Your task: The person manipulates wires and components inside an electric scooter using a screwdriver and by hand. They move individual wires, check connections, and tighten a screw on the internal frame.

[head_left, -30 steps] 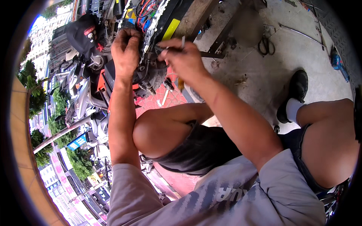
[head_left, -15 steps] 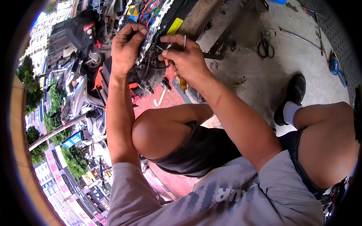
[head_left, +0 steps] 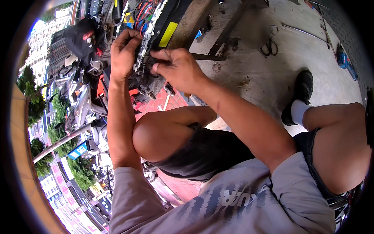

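Note:
A long black housing [head_left: 159,24] with ragged white material along its rims holds bundled red, blue and black wires [head_left: 145,12]. My left hand [head_left: 124,54] is at its near rim, thumb and fingertips pinched beside a red wire; what lies between them is too small to tell. Against the housing's right side, below a yellow label [head_left: 168,34], is my right hand [head_left: 176,67], its thumb and forefinger around a dark part at the near end. The tip of an amber handle [head_left: 187,94] shows under that wrist; the curled fingers are hidden.
Brown beams [head_left: 196,24] stand right of the housing. On the concrete lie black-handled scissors [head_left: 269,47], a long metal rod [head_left: 306,32] and a blue tool [head_left: 346,64]. A black cap-like cloth [head_left: 81,38] and parked scooters [head_left: 80,93] are at the left.
My right hand has shifted left and slightly down, closer along the housing's side. The dark rod in its fingers and most of the amber handle are now hidden. My left hand remains at the rim.

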A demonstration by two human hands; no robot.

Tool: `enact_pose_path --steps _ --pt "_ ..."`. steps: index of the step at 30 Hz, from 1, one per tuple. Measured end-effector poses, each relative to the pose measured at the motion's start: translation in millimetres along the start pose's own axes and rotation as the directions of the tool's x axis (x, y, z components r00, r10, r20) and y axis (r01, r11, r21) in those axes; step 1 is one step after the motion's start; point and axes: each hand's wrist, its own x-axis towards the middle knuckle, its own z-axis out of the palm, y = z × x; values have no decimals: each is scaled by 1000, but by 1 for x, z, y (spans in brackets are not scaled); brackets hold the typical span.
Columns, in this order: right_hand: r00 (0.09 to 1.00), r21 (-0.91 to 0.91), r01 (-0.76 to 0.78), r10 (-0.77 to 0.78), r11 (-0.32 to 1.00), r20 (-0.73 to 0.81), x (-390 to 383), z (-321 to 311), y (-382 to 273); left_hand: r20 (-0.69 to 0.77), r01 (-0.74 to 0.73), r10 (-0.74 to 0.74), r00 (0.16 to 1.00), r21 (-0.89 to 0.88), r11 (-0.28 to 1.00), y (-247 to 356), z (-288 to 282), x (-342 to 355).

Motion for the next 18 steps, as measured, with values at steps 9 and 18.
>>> enact_pose_path --steps 9,18 --pt "944 40 -272 275 961 -180 35 2 -20 -3 -36 36 999 -12 999 6 2 -5" --pt "859 95 -502 508 860 -63 52 0 -20 -13 -40 40 999 -43 998 0 -1 -11"
